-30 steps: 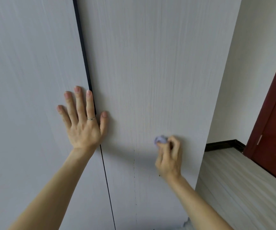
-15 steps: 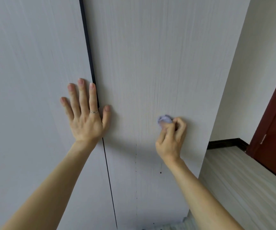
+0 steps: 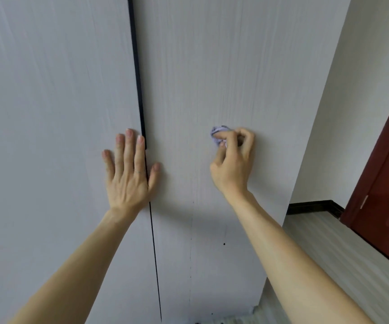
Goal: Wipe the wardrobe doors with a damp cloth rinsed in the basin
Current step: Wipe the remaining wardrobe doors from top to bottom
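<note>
Lilac cloth [image 3: 218, 134] in right hand [image 3: 233, 167] against wardrobe door [image 3: 212, 66]; left hand [image 3: 130, 176] flat

Right wardrobe door [image 3: 212, 66]: pale grey-white panel with fine vertical wood grain, matt, smooth. Left wardrobe door [image 3: 48, 90], beside it: same finish on both 2 panels. Cloth [image 3: 218, 134], against the right wardrobe door: lilac fabric, soft, crumpled. Ring [image 3: 138, 171] on left hand [image 3: 128, 176]: thin bright metal. Wall [image 3: 364, 90], right of that door: white, matt. Skirting [image 3: 312, 205]: dark, slight sheen. Floor [image 3: 341, 265]: pale striped planks, satin. Room door [image 3: 387, 183]: red-brown wood, glossy.
</note>
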The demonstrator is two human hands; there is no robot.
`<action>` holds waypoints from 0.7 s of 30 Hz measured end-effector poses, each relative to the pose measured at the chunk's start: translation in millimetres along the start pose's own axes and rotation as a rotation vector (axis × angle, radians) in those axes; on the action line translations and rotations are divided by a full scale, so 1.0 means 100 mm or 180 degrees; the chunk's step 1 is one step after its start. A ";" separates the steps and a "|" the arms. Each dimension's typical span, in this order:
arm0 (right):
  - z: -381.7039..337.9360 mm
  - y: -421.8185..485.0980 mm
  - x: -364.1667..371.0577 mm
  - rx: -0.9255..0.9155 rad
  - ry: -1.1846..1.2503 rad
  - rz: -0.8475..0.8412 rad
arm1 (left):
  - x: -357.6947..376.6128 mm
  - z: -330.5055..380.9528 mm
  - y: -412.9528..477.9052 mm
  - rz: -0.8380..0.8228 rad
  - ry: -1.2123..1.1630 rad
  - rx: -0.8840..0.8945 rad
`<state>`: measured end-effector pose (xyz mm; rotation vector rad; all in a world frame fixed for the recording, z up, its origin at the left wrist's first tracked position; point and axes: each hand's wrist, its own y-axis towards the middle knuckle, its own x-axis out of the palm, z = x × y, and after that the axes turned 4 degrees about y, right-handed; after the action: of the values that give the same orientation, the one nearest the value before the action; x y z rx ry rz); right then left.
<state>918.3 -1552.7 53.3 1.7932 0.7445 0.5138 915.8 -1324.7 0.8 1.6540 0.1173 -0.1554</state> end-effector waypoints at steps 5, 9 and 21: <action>0.16 -1.01 0.16 -0.0706 -0.0178 -0.0664 | 0.08 -0.08 -0.37 0.0048 0.0264 0.0168; 0.35 -1.80 0.05 -0.0929 -0.0371 -0.1543 | 0.10 -0.07 -0.38 0.0177 0.0343 0.0170; 0.02 -0.57 0.30 -0.0838 -0.0145 -0.0008 | 0.15 -0.09 -0.40 0.0366 0.0394 0.0176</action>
<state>927.1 -1520.3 -1.2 1.5536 0.6171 0.5414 924.4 -1312.0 -40.7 1.7207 0.1122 0.0314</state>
